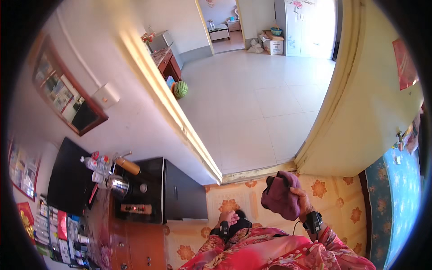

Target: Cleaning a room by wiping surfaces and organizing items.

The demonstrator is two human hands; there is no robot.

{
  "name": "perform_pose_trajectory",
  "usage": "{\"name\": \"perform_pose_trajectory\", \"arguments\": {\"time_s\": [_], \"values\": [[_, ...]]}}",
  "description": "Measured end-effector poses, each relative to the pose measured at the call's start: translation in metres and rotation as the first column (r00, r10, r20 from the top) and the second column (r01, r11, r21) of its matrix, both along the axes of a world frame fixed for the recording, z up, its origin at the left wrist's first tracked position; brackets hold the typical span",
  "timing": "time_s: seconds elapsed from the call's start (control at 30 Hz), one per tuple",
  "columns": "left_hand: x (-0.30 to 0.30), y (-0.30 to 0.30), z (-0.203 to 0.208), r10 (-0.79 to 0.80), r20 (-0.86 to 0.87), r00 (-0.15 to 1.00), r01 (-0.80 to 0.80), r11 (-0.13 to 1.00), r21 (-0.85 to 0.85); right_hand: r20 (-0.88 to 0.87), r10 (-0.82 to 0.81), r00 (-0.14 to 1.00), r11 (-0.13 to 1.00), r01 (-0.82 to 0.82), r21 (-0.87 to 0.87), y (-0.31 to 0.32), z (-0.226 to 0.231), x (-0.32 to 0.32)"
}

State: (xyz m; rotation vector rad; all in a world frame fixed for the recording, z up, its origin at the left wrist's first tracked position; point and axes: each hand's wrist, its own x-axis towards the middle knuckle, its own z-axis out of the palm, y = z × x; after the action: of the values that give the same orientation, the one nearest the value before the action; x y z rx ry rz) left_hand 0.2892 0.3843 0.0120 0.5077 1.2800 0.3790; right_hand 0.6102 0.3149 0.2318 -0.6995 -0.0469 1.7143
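Note:
A bunched maroon cloth hangs in front of me at the doorway, gripped by my right hand with the fingers wrapped over its right edge. Low at my waist, my left hand holds nothing, its fingers loosely stretched toward the middle. Black bands circle both wrists, and a thin cable loops from the right one. Beneath the hands lies a yellow floor covering with orange flowers.
Ahead, a low threshold crosses the doorway, with an opened door at right. On the left stand a dark cabinet and a wooden chest carrying bottles and a kettle. A watermelon rests on the tiles beyond.

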Motion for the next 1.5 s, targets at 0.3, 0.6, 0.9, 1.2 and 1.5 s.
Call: {"name": "perform_pose_trajectory", "arguments": {"time_s": [0.3,0.6,0.9,1.2,1.5], "values": [[0.029,0.189,-0.034,0.064,0.014,0.998,-0.064,0.998,-0.007,0.097,-0.033,0.995,0.980,0.014,0.199,0.178,-0.008,0.030],[0.091,0.416,-0.010,-0.146,-0.071,0.987,0.160,0.955,0.250,0.082,-0.101,0.991,0.995,0.102,-0.008,0.337,0.008,0.096],[0.186,0.518,-0.014,0.023,0.081,0.996,-0.022,1.000,-0.006,-0.026,-0.122,0.992,0.992,0.122,0.011,0.490,-0.012,0.189],[0.248,0.662,-0.022,0.005,-0.205,0.979,0.012,0.997,0.079,0.083,0.076,0.994,0.975,-0.091,0.204,0.700,0.033,0.290],[0.330,0.777,-0.004,0.048,-0.177,0.983,-0.028,0.994,0.109,0.130,0.115,0.985,0.972,-0.138,0.192,0.840,0.057,0.372]]}}
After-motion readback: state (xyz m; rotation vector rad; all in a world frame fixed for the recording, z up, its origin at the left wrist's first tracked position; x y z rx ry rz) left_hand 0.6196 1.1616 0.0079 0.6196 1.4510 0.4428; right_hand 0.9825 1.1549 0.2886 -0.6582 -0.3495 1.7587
